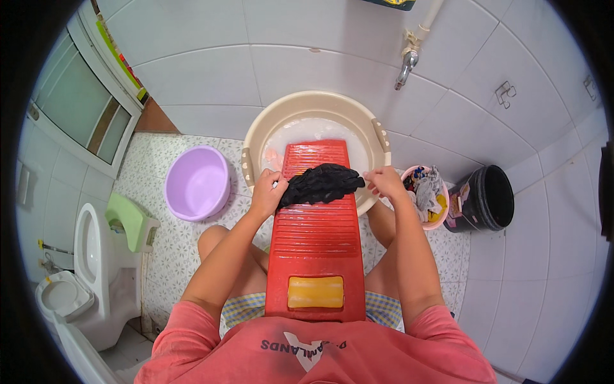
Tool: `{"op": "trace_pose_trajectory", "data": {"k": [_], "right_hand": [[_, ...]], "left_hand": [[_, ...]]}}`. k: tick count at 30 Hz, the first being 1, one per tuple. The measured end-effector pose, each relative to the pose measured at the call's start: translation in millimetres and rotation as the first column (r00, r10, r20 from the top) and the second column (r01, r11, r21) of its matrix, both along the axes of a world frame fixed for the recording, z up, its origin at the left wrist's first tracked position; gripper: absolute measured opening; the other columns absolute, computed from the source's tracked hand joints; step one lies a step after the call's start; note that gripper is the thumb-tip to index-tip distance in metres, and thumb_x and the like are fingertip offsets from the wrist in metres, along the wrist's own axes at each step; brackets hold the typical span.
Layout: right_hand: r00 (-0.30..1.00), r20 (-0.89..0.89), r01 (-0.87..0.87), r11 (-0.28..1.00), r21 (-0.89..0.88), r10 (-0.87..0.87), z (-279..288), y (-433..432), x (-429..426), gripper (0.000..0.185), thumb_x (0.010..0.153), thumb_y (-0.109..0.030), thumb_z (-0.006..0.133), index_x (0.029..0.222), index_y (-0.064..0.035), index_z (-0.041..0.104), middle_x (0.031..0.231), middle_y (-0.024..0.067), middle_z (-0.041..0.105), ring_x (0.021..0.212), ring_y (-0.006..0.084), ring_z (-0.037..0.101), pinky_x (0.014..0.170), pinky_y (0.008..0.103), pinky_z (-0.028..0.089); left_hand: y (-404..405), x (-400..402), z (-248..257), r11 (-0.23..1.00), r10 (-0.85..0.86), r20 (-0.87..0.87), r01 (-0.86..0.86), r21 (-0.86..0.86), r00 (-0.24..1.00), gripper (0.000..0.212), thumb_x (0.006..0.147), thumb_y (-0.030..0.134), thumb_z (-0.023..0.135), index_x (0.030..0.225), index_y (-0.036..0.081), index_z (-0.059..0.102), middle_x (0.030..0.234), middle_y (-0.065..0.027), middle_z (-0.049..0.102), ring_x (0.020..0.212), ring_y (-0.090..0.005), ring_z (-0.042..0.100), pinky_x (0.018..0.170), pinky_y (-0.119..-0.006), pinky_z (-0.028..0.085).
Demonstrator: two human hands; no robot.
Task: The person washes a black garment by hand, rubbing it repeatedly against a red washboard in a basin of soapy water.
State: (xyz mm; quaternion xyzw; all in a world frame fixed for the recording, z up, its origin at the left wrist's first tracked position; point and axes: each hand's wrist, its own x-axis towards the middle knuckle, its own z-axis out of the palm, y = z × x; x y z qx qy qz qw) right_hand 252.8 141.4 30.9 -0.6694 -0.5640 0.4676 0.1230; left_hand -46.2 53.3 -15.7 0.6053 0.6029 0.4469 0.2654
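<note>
A red plastic washboard (316,230) slopes from my lap into a beige round basin (307,103) of cloudy, sudsy water. Across its ridges lies a bunched wet black cloth (321,185). My left hand (269,189) grips the cloth's left end with curled fingers. At the right end, my right hand (383,182) is beside the cloth with its fingers bent and partly apart; a narrow gap shows between them. A yellow bar of soap (315,292) sits in the recess at the board's near end. Something pinkish shows in the water at the basin's left.
On the tiled floor at left stand a purple basin (197,184), a green stool (132,223) and a white toilet (103,269). At right are a pink basket (443,211) of clothes and a black bucket (479,199). A metal tap (407,67) juts from the wall above.
</note>
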Motion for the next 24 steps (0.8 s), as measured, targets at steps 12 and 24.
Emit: {"op": "trace_pose_trajectory", "data": {"k": [12,24], "right_hand": [[0.856,-0.502,0.24,0.957,0.165,-0.128,-33,-3,-20,0.029,0.067,-0.01,0.066,0.094,-0.0018,0.059,0.085,0.0098,0.063,0.076,0.0209,0.058,0.07,0.034,0.048],[0.925,0.229,-0.379,0.703,0.602,0.303,-31,-32,-80,0.056,0.066,-0.041,0.079,0.107,-0.0071,0.064,0.127,0.0182,0.05,0.123,0.0373,0.041,0.101,0.0432,0.037]], "left_hand": [[0,-7,10,0.984,0.022,0.172,0.008,-0.176,0.985,0.032,0.08,0.027,0.068,0.069,0.0,0.055,0.08,-0.0106,0.048,0.081,-0.0229,0.05,0.077,-0.032,0.04],[-19,30,36,0.795,-0.606,0.006,0.606,-0.04,0.795,0.03,0.065,0.007,0.073,0.078,0.007,0.046,0.094,-0.0079,0.056,0.095,-0.0256,0.052,0.085,-0.035,0.042]]}}
